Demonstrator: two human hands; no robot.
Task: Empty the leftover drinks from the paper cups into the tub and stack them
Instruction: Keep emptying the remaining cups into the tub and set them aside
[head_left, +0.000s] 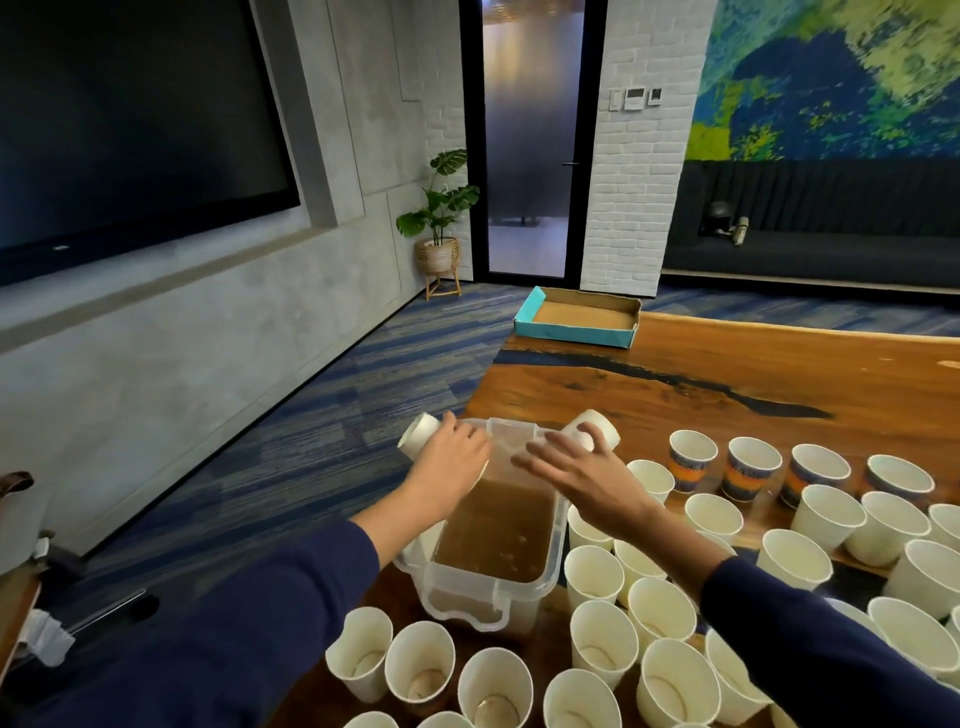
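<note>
Gripping a white paper cup (418, 435) tipped on its side, my left hand (453, 463) sits over the far left corner of the clear plastic tub (555, 545), fingers curled round the cup's body so that its base points away to the left. My right hand (574, 470) reaches across the tub's far right rim with the fingers spread; the thumb and fingertips touch a second white cup (597, 427) that lies tilted there, though I cannot tell how firmly it is held. The tub stands at the near left edge of the wooden bench (727, 374) and holds brown liquid (496, 538) to roughly a third of its depth. Upright white cups (595, 576) crowd the bench just right of the tub and in front of it, several showing a little drink at the bottom. Further right stand four patterned cups (693, 460) in a row. A shallow blue cardboard tray (571, 335) rests at the far end of the bench, well apart from the tub.
</note>
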